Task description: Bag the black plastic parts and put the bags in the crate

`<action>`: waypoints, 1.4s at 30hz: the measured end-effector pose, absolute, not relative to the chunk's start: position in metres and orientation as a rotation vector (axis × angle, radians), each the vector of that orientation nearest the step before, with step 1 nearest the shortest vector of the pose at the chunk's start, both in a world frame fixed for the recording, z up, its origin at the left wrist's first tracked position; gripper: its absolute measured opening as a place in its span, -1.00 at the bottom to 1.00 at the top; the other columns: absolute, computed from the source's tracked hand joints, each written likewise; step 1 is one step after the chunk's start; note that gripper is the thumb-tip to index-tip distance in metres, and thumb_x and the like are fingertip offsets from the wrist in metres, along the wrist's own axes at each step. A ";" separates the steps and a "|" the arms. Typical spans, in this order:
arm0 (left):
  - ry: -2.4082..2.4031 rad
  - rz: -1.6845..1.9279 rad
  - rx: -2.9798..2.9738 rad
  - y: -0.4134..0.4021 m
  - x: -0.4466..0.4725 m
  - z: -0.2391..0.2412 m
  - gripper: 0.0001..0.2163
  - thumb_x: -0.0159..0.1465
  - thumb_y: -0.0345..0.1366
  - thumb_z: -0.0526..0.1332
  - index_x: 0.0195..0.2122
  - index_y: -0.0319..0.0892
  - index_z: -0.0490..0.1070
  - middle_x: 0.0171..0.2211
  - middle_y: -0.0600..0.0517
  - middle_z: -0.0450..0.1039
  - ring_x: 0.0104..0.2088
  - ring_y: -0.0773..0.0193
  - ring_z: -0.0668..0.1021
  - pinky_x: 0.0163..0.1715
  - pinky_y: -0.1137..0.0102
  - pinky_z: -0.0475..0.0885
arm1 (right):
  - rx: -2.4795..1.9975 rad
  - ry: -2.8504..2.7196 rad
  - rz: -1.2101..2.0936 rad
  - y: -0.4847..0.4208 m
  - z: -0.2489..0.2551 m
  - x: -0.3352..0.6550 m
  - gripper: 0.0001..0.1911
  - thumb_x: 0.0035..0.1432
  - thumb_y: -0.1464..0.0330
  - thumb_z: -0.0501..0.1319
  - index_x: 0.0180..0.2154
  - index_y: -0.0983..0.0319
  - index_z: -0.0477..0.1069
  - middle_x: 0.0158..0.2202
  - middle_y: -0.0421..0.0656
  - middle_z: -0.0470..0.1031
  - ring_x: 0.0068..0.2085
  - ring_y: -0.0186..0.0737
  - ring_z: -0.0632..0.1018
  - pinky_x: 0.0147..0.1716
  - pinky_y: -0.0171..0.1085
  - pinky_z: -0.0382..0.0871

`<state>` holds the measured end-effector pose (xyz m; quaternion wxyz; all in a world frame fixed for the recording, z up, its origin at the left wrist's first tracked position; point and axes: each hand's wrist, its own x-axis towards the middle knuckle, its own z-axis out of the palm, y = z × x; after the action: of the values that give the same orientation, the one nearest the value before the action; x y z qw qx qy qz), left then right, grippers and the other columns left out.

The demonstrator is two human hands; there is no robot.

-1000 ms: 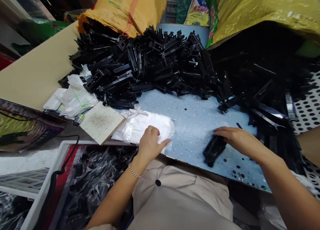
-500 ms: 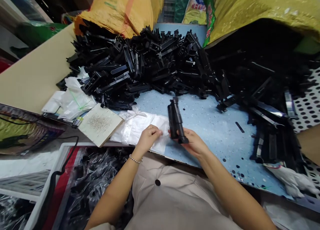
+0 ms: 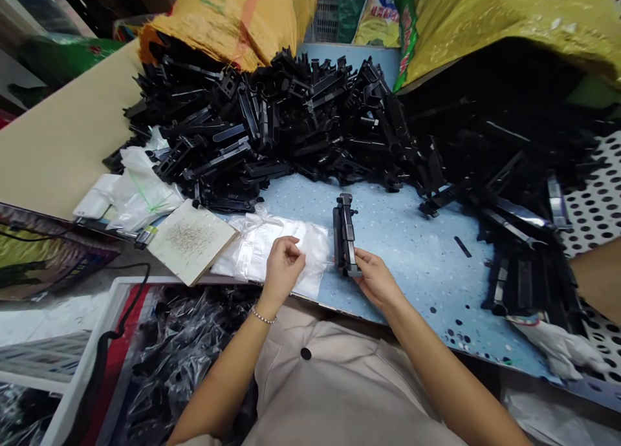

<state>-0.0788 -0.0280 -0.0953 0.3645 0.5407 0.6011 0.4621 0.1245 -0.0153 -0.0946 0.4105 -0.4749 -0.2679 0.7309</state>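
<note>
My right hand (image 3: pixel 374 279) grips the near end of a long black plastic part (image 3: pixel 343 233), which points away from me over the blue speckled table (image 3: pixel 407 239). My left hand (image 3: pixel 284 268) pinches the top clear plastic bag of a flat stack of bags (image 3: pixel 264 242) lying just left of the part. A big heap of the same black parts (image 3: pixel 291 123) covers the back of the table.
A small board with tiny bits (image 3: pixel 189 239) and crumpled white bags (image 3: pixel 138 191) lie at the left. Yellow woven sacks (image 3: pixel 233 13) stand behind the heap. A white crate of bagged parts (image 3: pixel 160 362) sits below left. A white glove (image 3: pixel 557 346) lies at the right edge.
My right hand picked up the black part at the right and brought it left to the bag stack. My left hand went from lying flat on the bags to pinching one.
</note>
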 end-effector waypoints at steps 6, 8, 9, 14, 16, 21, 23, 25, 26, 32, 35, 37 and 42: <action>1.499 0.991 1.869 -0.033 -0.071 -0.089 -0.62 0.19 -0.60 0.01 -0.10 -0.15 0.48 0.01 -0.13 0.37 -0.04 0.16 0.47 0.03 0.19 0.39 | -1.283 -0.746 1.656 -0.025 -0.081 0.132 -0.66 -0.07 0.13 0.42 -0.31 0.23 0.57 -0.35 -0.17 0.59 -0.32 -0.26 0.52 -0.34 -0.34 0.33; 1.538 0.979 1.784 -0.032 -0.069 -0.089 -0.62 0.20 -0.57 0.05 -0.03 -0.17 0.46 0.07 -0.15 0.32 -0.15 0.21 0.51 -0.04 0.23 0.45 | -1.275 -0.746 1.694 -0.035 -0.066 0.143 -0.66 -0.02 0.12 0.39 -0.29 0.23 0.55 -0.34 -0.15 0.59 -0.35 -0.27 0.53 -0.37 -0.34 0.35; 1.562 0.975 1.723 -0.031 -0.069 -0.089 -0.63 0.20 -0.55 0.07 -0.02 -0.18 0.45 0.12 -0.17 0.25 -0.24 0.28 0.52 -0.11 0.25 0.48 | -1.257 -0.731 1.778 -0.042 -0.058 0.150 -0.65 -0.01 0.12 0.39 -0.29 0.25 0.55 -0.35 -0.13 0.58 -0.39 -0.27 0.52 -0.42 -0.34 0.35; 1.666 0.930 1.580 -0.032 -0.067 -0.095 -0.73 0.16 -0.56 0.09 -0.25 -0.18 0.53 0.10 -0.14 0.26 -0.20 0.24 0.54 -0.14 0.28 0.50 | -1.166 -0.649 2.185 -0.073 -0.041 0.173 -0.66 -0.03 0.16 0.42 -0.39 0.32 0.49 -0.49 -0.11 0.53 -0.60 -0.38 0.46 -0.64 -0.41 0.28; 1.653 0.902 1.616 -0.033 -0.068 -0.099 -0.71 0.16 -0.58 0.05 -0.33 -0.17 0.55 -0.01 -0.12 0.37 -0.02 0.13 0.51 -0.02 0.23 0.46 | -1.138 -0.621 2.273 -0.081 -0.049 0.178 -0.69 -0.01 0.20 0.41 -0.42 0.32 0.46 -0.51 -0.11 0.52 -0.63 -0.42 0.44 -0.65 -0.44 0.28; 1.507 0.939 1.725 -0.031 -0.069 -0.105 -0.55 0.18 -0.59 0.00 -0.01 -0.15 0.50 0.04 -0.09 0.42 0.11 0.14 0.44 0.17 0.16 0.35 | -1.066 -0.341 2.447 -0.090 -0.078 0.180 -0.79 0.00 0.32 0.41 -0.39 0.31 0.46 -0.41 -0.08 0.55 -0.56 -0.41 0.47 -0.65 -0.48 0.33; 1.418 0.966 1.760 -0.032 -0.069 -0.102 -0.48 0.20 -0.58 0.00 0.17 -0.12 0.36 0.17 -0.10 0.31 0.19 0.15 0.37 0.22 0.17 0.29 | -0.984 -0.173 2.487 -0.087 -0.088 0.177 -0.74 0.03 0.30 0.39 -0.26 0.32 0.48 -0.30 -0.05 0.55 -0.54 -0.47 0.45 -0.64 -0.52 0.33; 1.338 0.995 1.778 -0.035 -0.067 -0.095 -0.40 0.20 -0.58 0.01 0.28 -0.08 0.19 0.27 -0.10 0.18 0.25 0.15 0.30 0.22 0.19 0.28 | -0.872 -0.078 2.540 -0.080 -0.095 0.172 -0.68 0.08 0.26 0.36 -0.18 0.33 0.46 -0.34 -0.11 0.52 -0.57 -0.55 0.36 -0.64 -0.57 0.30; 1.303 1.007 1.787 -0.039 -0.065 -0.091 -0.37 0.20 -0.59 0.01 0.31 -0.06 0.13 0.30 -0.11 0.12 0.27 0.14 0.27 0.22 0.20 0.29 | -0.831 -0.074 2.553 -0.075 -0.098 0.168 -0.67 0.11 0.24 0.34 -0.16 0.33 0.45 -0.40 -0.16 0.49 -0.59 -0.57 0.32 -0.64 -0.59 0.28; 0.966 0.930 2.010 -0.069 -0.046 -0.069 -0.28 0.19 -0.64 -0.03 0.38 -0.07 -0.08 0.31 -0.14 0.08 0.31 0.15 0.21 0.29 0.16 0.20 | -1.253 -0.816 1.974 -0.051 -0.096 0.135 -0.75 0.11 0.20 0.28 -0.33 0.27 0.42 -0.53 -0.24 0.37 -0.56 -0.41 0.34 -0.61 -0.44 0.27; 0.947 0.886 2.040 -0.079 -0.046 -0.058 -0.36 0.21 -0.60 0.04 0.34 -0.17 0.04 0.27 -0.21 0.14 0.28 0.11 0.26 0.26 0.16 0.25 | -1.473 -1.396 1.497 -0.051 -0.079 0.120 -0.81 0.13 0.27 0.24 -0.25 0.25 0.45 -0.43 -0.20 0.45 -0.39 -0.27 0.45 -0.40 -0.32 0.38; 1.033 0.890 2.013 -0.085 -0.060 -0.041 -0.50 0.25 -0.50 0.13 0.24 -0.19 0.23 0.17 -0.20 0.29 0.19 0.12 0.37 0.20 0.21 0.33 | -1.374 -1.629 1.486 -0.052 -0.066 0.113 -0.77 0.15 0.30 0.21 -0.14 0.23 0.45 -0.30 -0.16 0.50 -0.28 -0.22 0.48 -0.25 -0.26 0.40; 1.421 0.573 1.780 -0.121 -0.140 0.009 -0.69 0.31 -0.31 0.14 0.07 -0.07 0.44 -0.01 -0.06 0.49 0.00 0.20 0.51 0.07 0.31 0.39 | -0.945 -1.816 1.964 -0.045 -0.050 0.100 -0.60 0.23 0.20 0.19 0.08 0.16 0.38 -0.06 -0.12 0.52 -0.09 -0.18 0.53 -0.08 -0.20 0.42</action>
<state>-0.1405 -0.1215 0.0088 0.3862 0.6992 0.5580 0.2250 0.0995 -0.0454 -0.0500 0.1515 -0.3292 -0.6328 0.6843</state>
